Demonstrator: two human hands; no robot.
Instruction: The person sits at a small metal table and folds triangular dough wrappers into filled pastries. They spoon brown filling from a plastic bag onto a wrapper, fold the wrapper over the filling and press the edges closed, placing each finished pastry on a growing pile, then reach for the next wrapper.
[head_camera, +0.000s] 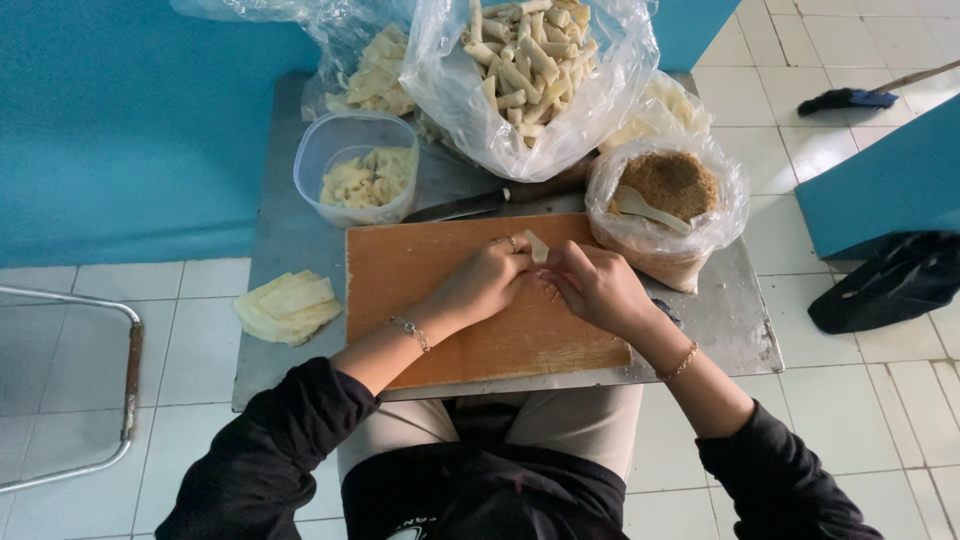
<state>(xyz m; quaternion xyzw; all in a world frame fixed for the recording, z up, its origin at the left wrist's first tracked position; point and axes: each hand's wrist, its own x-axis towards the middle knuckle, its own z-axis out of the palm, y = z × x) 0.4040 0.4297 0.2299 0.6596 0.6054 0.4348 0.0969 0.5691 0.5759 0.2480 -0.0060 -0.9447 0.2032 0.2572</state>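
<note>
left hand (487, 282) pinching pale roll (537, 246) | right hand (597, 286) grasping same roll | over wooden board (420, 290)

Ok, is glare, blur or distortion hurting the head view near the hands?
Head view: even, soft light, sharp on both hands, left hand and right hand; faint shadows on the board; glare only on the plastic bag; wide-angle bending at the edges.

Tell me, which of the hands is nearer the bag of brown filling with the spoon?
Right. The right hand is just beside the bag of brown filling; the left hand is farther off, over the wooden board.
</note>
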